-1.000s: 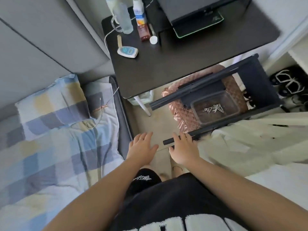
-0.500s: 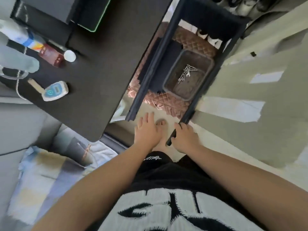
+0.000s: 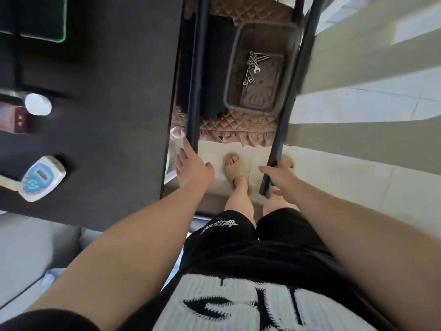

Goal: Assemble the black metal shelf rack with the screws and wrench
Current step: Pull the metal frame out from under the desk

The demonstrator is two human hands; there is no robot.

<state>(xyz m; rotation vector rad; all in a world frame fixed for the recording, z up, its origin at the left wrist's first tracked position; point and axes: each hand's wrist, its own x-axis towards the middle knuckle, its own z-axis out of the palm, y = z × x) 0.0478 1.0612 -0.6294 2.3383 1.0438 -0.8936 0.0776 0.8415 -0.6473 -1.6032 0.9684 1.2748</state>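
Since the black metal shelf rack [image 3: 295, 75] is stretched out away from the person over a pink-brown quilted cushion [image 3: 238, 130], its two long uprights are presented end-on, and each is met by one hand. The near end of the left upright [image 3: 193, 111] is touched by the left hand [image 3: 192, 169] with fingers straight and close together, nothing being clasped. The right upright [image 3: 285, 115] is gripped near its end by the right hand [image 3: 282, 180], the thumb laid across the bar; the other fingers are mostly hidden.

The frame is judged to be held this way so that it can be steadied or shifted as one piece. A grey plastic tray [image 3: 229, 91] with the loose steel screws [image 3: 250, 78] and small silver wrench [image 3: 256, 70] is set between the uprights, within reach.

Room is tight on the left, where the edge of the black desk [image 3: 119, 115] runs just beside the left upright. Open pale tiled floor [image 3: 346, 177] is left on the right.
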